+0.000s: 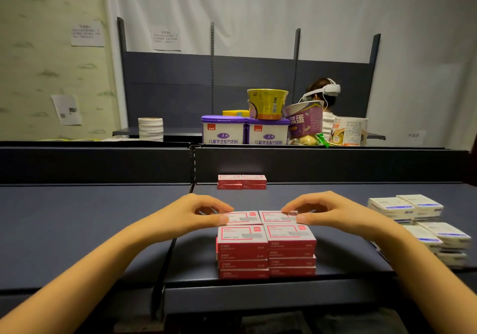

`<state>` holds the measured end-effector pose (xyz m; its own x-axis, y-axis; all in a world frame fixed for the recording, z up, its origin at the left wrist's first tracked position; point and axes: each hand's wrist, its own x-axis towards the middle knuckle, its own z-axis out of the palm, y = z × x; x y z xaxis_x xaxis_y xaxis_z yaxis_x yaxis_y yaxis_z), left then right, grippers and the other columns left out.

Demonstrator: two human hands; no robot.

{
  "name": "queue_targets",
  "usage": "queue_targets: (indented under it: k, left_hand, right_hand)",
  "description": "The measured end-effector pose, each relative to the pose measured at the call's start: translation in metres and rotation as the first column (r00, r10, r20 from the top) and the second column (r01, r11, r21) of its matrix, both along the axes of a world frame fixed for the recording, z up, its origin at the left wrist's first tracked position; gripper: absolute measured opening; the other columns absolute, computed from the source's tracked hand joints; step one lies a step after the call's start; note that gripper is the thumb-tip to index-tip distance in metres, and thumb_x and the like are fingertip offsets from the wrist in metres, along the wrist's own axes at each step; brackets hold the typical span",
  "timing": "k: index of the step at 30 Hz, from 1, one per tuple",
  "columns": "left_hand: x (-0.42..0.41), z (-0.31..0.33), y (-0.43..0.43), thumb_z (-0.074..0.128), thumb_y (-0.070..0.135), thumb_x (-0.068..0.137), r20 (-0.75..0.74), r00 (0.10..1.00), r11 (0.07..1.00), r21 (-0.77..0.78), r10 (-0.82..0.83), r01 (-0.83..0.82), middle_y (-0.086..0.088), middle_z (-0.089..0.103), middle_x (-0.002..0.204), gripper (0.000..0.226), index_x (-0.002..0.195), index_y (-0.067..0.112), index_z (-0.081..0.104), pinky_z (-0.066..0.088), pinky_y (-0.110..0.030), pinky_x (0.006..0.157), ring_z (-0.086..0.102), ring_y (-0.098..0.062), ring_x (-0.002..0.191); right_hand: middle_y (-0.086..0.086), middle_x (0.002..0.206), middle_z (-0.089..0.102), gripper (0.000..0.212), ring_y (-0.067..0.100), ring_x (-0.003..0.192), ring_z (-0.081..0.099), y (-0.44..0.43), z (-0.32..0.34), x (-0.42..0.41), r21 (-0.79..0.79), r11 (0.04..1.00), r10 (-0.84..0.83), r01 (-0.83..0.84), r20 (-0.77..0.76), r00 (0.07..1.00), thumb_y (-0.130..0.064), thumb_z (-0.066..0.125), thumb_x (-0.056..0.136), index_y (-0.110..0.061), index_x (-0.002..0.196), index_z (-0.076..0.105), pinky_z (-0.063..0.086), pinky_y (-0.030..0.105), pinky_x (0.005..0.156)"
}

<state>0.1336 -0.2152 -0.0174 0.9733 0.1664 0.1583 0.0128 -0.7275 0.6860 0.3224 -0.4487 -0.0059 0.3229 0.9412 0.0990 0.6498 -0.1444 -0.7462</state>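
- Left hand (198, 212) grip: thumb and fingers pinch the rear-left red box (241, 217) at its outer end. Right hand (327, 212) mirrors it on the rear-right red box (276, 216).
- Both boxes lie flat and touching, just behind the front red stack (265, 251), near the shelf (77, 230) front edge.
- The symmetric end pinch probably keeps the pair flush with the block.
- The far red boxes (241, 182) and white boxes (418, 220) sit apart, apparently sorted by kind.

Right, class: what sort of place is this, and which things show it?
Probably a shop or stockroom mock-up: dark metal shelving, stacked red-and-white boxes that the left hand and right hand grip, and milk powder tubs above.
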Motion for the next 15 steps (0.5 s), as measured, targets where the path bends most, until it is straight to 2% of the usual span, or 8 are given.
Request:
queue_targets:
  k: [2,5,9,11,13,15]
  left_hand:
    - [0.000,-0.003,0.002,0.058,0.048,0.074,0.000,1.000,1.000,-0.023,-0.020,0.020,0.013,0.065,0.113,0.045,0.115,0.033,0.062,0.051,-0.029,0.094,0.060,-0.008,0.107]
    - [0.000,-0.007,0.004,0.056,0.045,0.076,0.001,0.998,0.995,-0.080,-0.059,0.059,0.019,0.066,0.109,0.035,0.110,0.039,0.061,0.052,-0.025,0.091,0.060,-0.006,0.107]
    - [0.005,-0.011,0.005,0.053,0.029,0.089,0.047,0.999,0.995,-0.096,-0.018,0.023,0.020,0.064,0.109,0.032,0.121,0.027,0.058,0.050,-0.013,0.079,0.061,0.003,0.101]
    - [0.004,-0.013,0.008,0.055,0.039,0.085,0.060,0.998,0.991,-0.129,-0.019,0.027,0.018,0.063,0.111,0.039,0.123,0.029,0.055,0.050,-0.011,0.080,0.061,0.000,0.102]
    - [0.001,-0.013,0.010,0.061,0.062,0.069,0.069,0.997,0.985,-0.162,-0.041,0.052,0.019,0.066,0.109,0.053,0.116,0.038,0.056,0.051,-0.013,0.083,0.062,-0.003,0.103]
    - [0.002,-0.015,0.012,0.067,0.064,0.061,0.080,0.997,0.992,-0.124,-0.016,0.026,0.018,0.068,0.104,0.052,0.108,0.042,0.058,0.053,-0.016,0.082,0.064,-0.004,0.101]
  right_hand:
    - [-0.020,0.101,0.069,0.031,0.000,0.103,0.061,0.000,0.000,-0.001,0.014,1.000,0.000,0.000,-0.025,1.000,-0.034,0.060,0.075,-0.030,0.105,0.066,0.052,0.014,0.075]
    - [-0.017,0.101,0.070,0.028,0.001,0.103,0.062,0.002,-0.002,0.001,0.029,0.999,-0.019,0.020,-0.054,0.998,-0.031,0.060,0.078,-0.029,0.104,0.067,0.053,0.015,0.075]
    - [-0.014,0.107,0.068,0.025,0.000,0.103,0.061,0.005,-0.006,0.004,0.045,0.998,-0.053,0.054,-0.032,0.998,-0.027,0.058,0.083,-0.031,0.107,0.065,0.053,0.016,0.077]
    - [-0.014,0.110,0.066,0.031,-0.001,0.104,0.061,0.003,-0.007,0.004,0.040,0.998,-0.042,0.043,-0.034,0.999,-0.032,0.058,0.080,-0.033,0.110,0.063,0.053,0.016,0.079]
    - [-0.017,0.113,0.065,0.037,-0.002,0.106,0.060,0.000,-0.009,0.004,0.041,0.999,-0.031,0.031,-0.008,0.999,-0.036,0.060,0.075,-0.037,0.112,0.059,0.052,0.015,0.081]
    - [-0.017,0.113,0.063,0.040,-0.002,0.104,0.060,0.001,-0.011,0.005,0.053,0.998,-0.044,0.042,0.031,0.999,-0.039,0.062,0.071,-0.039,0.111,0.057,0.051,0.013,0.081]
